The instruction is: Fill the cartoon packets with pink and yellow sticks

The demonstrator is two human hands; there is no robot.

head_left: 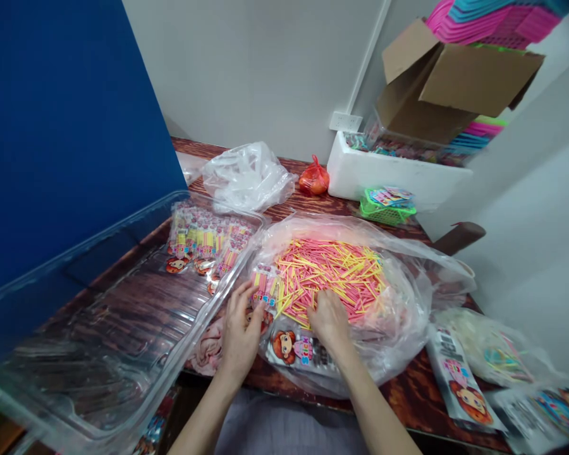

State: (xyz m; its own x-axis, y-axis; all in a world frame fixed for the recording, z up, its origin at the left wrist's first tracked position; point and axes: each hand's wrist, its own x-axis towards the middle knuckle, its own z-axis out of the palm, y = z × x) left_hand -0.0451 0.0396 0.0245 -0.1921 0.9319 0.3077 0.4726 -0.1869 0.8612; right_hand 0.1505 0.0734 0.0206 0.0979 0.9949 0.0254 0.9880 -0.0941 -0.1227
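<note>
A big clear plastic bag (408, 303) lies open on the wooden table and holds a heap of thin pink and yellow sticks (334, 272). My right hand (329, 319) rests on the near edge of that heap, fingers curled into the sticks. My left hand (241, 328) holds a small printed packet (264, 287) filled with sticks at the bag's left edge. An empty cartoon-printed packet (294, 347) lies just below both hands.
A clear plastic tray (123, 341) on the left holds filled packets (203, 243) at its far end. More printed packets (459, 385) lie at the right. Behind are a crumpled clear bag (246, 174), a red bag (313, 178), a green basket (386, 205), a white foam box (384, 174) and a cardboard box (446, 82).
</note>
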